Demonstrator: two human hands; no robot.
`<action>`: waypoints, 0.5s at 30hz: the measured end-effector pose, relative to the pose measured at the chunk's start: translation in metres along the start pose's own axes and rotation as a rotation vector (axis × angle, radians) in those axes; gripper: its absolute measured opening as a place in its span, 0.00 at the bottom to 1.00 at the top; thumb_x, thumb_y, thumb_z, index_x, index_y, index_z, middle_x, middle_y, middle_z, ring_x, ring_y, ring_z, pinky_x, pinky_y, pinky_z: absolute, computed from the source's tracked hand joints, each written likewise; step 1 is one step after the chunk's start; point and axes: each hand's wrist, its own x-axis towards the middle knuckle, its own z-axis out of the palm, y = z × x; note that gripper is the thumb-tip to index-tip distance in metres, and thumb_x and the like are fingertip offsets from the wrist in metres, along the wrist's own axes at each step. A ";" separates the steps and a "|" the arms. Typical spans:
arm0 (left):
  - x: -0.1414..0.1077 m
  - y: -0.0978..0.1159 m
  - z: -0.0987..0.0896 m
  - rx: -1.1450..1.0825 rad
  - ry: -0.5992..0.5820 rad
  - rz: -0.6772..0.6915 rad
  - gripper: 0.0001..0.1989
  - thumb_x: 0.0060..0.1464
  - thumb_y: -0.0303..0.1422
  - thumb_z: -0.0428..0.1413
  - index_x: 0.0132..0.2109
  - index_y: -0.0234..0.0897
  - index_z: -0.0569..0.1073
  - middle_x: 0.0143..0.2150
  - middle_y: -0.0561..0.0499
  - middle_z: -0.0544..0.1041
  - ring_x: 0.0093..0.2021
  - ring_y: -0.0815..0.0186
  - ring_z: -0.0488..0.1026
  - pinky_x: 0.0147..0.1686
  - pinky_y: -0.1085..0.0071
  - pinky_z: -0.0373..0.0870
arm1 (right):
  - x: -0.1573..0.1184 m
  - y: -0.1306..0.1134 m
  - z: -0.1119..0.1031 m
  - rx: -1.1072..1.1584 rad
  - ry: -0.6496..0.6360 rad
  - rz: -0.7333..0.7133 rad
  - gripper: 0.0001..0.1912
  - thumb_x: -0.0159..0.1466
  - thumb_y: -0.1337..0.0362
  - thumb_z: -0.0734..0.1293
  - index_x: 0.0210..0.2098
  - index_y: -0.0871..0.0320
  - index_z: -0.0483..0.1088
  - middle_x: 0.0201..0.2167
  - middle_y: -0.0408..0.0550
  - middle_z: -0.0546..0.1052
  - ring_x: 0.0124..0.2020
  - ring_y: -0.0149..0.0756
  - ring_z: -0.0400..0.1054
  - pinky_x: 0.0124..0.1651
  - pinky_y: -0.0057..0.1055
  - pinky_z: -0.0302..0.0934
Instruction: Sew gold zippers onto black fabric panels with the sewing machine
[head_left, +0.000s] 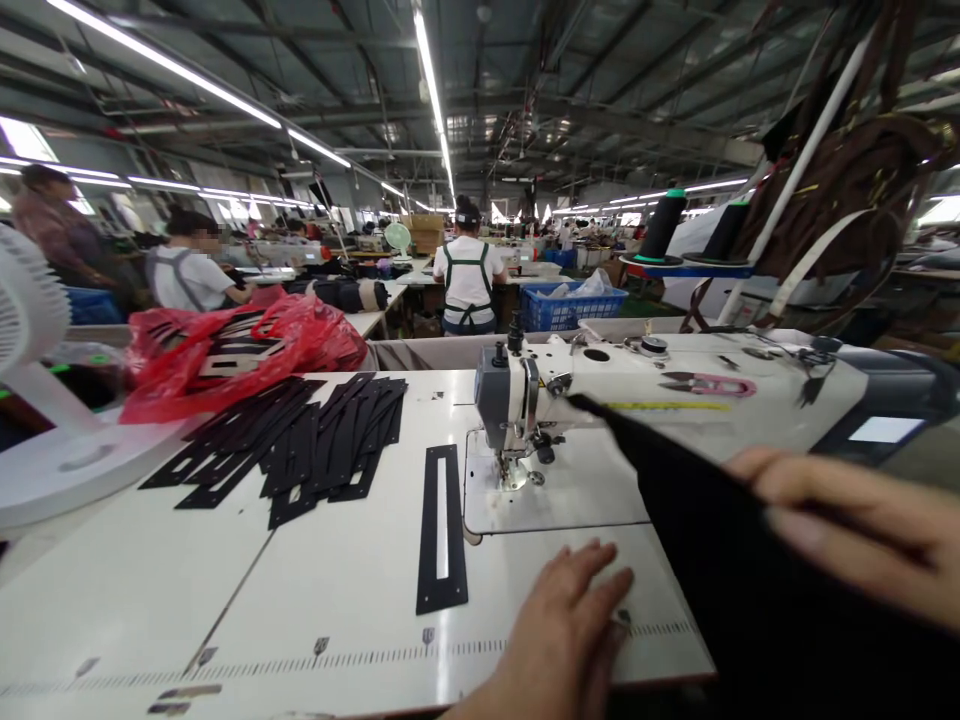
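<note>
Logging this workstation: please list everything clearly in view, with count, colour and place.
Sewing machine: one, white-grey, centre-right
Worktable: one, white, beneath machine
Fabric: one, black, right foreground
Slotted piece: one, black, left of machine
Piled pieces: many, black, left on table
Bag: one, red, behind the pile
Fan: one, white, far left
Thread cones: two, black, upper right
Snips: one, pink handles, on machine
Basket: one, blue, beyond machine
Hanging material: uncounted, brown, upper right
People: several, mixed clothing, background
Ceiling lights: several, white, overhead
Left hand: one, bare, at table front
Right hand: one, bare, fingers gripping fabric
</note>
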 end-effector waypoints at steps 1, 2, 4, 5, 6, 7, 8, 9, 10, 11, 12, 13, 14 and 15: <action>-0.011 -0.007 -0.009 -0.034 0.088 -0.120 0.19 0.62 0.31 0.44 0.59 0.37 0.61 0.59 0.42 0.65 0.60 0.58 0.62 0.57 0.57 0.62 | -0.007 -0.023 0.021 0.122 -0.102 -0.070 0.10 0.62 0.55 0.59 0.30 0.51 0.67 0.35 0.51 0.75 0.34 0.39 0.71 0.32 0.32 0.65; -0.024 -0.016 -0.018 -0.044 0.185 -0.281 0.19 0.61 0.31 0.45 0.59 0.37 0.62 0.57 0.42 0.68 0.57 0.58 0.66 0.54 0.58 0.65 | -0.015 -0.044 0.047 0.204 -0.207 -0.063 0.07 0.61 0.61 0.58 0.29 0.53 0.65 0.33 0.50 0.74 0.33 0.37 0.69 0.32 0.31 0.64; -0.049 -0.034 -0.036 -0.066 0.260 -0.534 0.19 0.60 0.34 0.47 0.56 0.35 0.65 0.53 0.42 0.72 0.52 0.55 0.70 0.50 0.58 0.69 | -0.035 -0.076 0.106 0.266 -0.287 -0.072 0.06 0.56 0.70 0.57 0.25 0.55 0.60 0.26 0.46 0.70 0.29 0.35 0.65 0.31 0.31 0.61; -0.060 -0.041 -0.043 -0.063 0.280 -0.627 0.18 0.59 0.36 0.48 0.55 0.35 0.67 0.52 0.42 0.72 0.53 0.54 0.70 0.51 0.57 0.69 | -0.046 -0.085 0.133 0.257 -0.303 -0.095 0.05 0.52 0.73 0.57 0.24 0.56 0.59 0.26 0.46 0.68 0.28 0.35 0.63 0.31 0.32 0.60; -0.068 -0.046 -0.050 -0.069 0.284 -0.682 0.19 0.59 0.36 0.48 0.54 0.34 0.67 0.52 0.42 0.73 0.53 0.53 0.69 0.51 0.57 0.68 | -0.056 -0.090 0.156 0.244 -0.292 -0.108 0.06 0.49 0.74 0.58 0.25 0.57 0.59 0.25 0.46 0.67 0.28 0.36 0.62 0.32 0.34 0.59; -0.073 -0.048 -0.055 -0.078 0.283 -0.714 0.19 0.59 0.37 0.48 0.54 0.34 0.67 0.53 0.43 0.72 0.54 0.53 0.68 0.52 0.57 0.68 | -0.064 -0.093 0.173 0.239 -0.281 -0.112 0.06 0.49 0.74 0.58 0.25 0.57 0.60 0.27 0.46 0.67 0.30 0.37 0.61 0.34 0.36 0.58; -0.076 -0.047 -0.059 -0.090 0.279 -0.726 0.20 0.59 0.37 0.48 0.55 0.35 0.67 0.53 0.43 0.72 0.55 0.54 0.67 0.52 0.57 0.67 | -0.070 -0.094 0.184 0.236 -0.265 -0.109 0.06 0.50 0.74 0.58 0.26 0.58 0.60 0.27 0.46 0.67 0.30 0.37 0.60 0.34 0.36 0.57; -0.076 -0.045 -0.061 -0.106 0.274 -0.722 0.20 0.59 0.37 0.48 0.56 0.35 0.66 0.54 0.43 0.71 0.56 0.54 0.66 0.53 0.58 0.66 | -0.075 -0.094 0.189 0.237 -0.252 -0.104 0.05 0.51 0.73 0.58 0.27 0.58 0.60 0.28 0.47 0.67 0.31 0.37 0.60 0.34 0.36 0.56; -0.075 -0.042 -0.062 -0.118 0.276 -0.716 0.21 0.59 0.37 0.47 0.57 0.36 0.64 0.55 0.43 0.70 0.57 0.55 0.65 0.54 0.58 0.65 | -0.078 -0.093 0.189 0.243 -0.244 -0.102 0.05 0.53 0.73 0.58 0.27 0.58 0.60 0.28 0.47 0.67 0.31 0.37 0.59 0.34 0.36 0.55; -0.072 -0.038 -0.062 -0.123 0.281 -0.711 0.21 0.59 0.37 0.47 0.58 0.36 0.63 0.56 0.44 0.69 0.57 0.56 0.64 0.54 0.58 0.64 | -0.079 -0.093 0.187 0.253 -0.237 -0.104 0.05 0.55 0.73 0.57 0.28 0.58 0.61 0.28 0.47 0.67 0.31 0.37 0.59 0.34 0.35 0.55; -0.069 -0.035 -0.062 -0.126 0.285 -0.710 0.21 0.60 0.38 0.47 0.59 0.37 0.62 0.56 0.44 0.69 0.58 0.56 0.64 0.55 0.58 0.63 | -0.079 -0.092 0.182 0.269 -0.231 -0.113 0.05 0.57 0.73 0.57 0.28 0.58 0.61 0.29 0.47 0.67 0.31 0.37 0.59 0.35 0.35 0.54; -0.066 -0.033 -0.062 -0.126 0.286 -0.711 0.22 0.60 0.38 0.46 0.59 0.37 0.61 0.57 0.44 0.68 0.58 0.57 0.63 0.56 0.58 0.62 | -0.080 -0.091 0.176 0.288 -0.220 -0.128 0.05 0.58 0.72 0.57 0.29 0.58 0.62 0.29 0.47 0.67 0.31 0.37 0.60 0.35 0.34 0.54; -0.063 -0.032 -0.061 -0.125 0.286 -0.712 0.22 0.60 0.38 0.45 0.60 0.37 0.60 0.58 0.44 0.67 0.58 0.58 0.64 0.57 0.58 0.60 | -0.080 -0.090 0.170 0.311 -0.202 -0.148 0.05 0.60 0.72 0.57 0.30 0.58 0.62 0.29 0.47 0.68 0.32 0.36 0.60 0.35 0.34 0.54; -0.062 -0.032 -0.062 -0.128 0.274 -0.711 0.23 0.61 0.38 0.45 0.61 0.37 0.58 0.58 0.43 0.66 0.58 0.58 0.63 0.58 0.58 0.58 | -0.081 -0.088 0.165 0.332 -0.181 -0.166 0.06 0.61 0.72 0.57 0.31 0.58 0.63 0.30 0.46 0.68 0.32 0.36 0.61 0.36 0.33 0.54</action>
